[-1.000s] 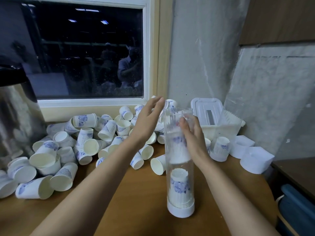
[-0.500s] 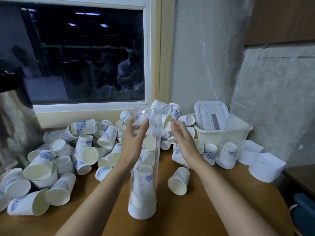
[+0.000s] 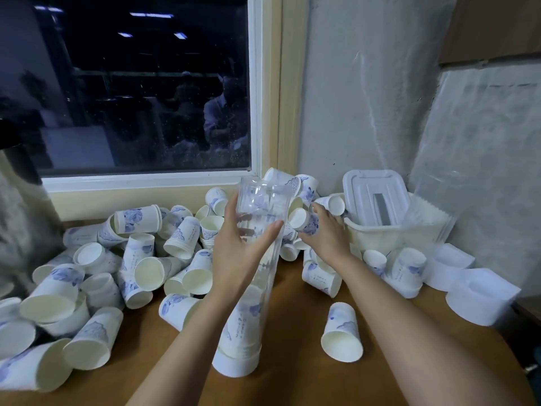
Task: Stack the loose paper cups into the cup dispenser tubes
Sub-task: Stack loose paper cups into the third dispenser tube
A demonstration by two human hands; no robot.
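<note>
A back-room corner of an office or canteen, by the look of it: a wooden counter (image 3: 292, 385) heaped with loose paper cups (image 3: 96, 276), a dark window (image 3: 140, 83) behind that heap reflecting ceiling strip lights, rough plastered wall (image 3: 360, 92) right of the window, a white plastic bin (image 3: 392, 230) below it.

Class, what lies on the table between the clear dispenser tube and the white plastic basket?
In the head view, the right hand reaches among loose paper cups between the dispenser tube and basket.
</note>
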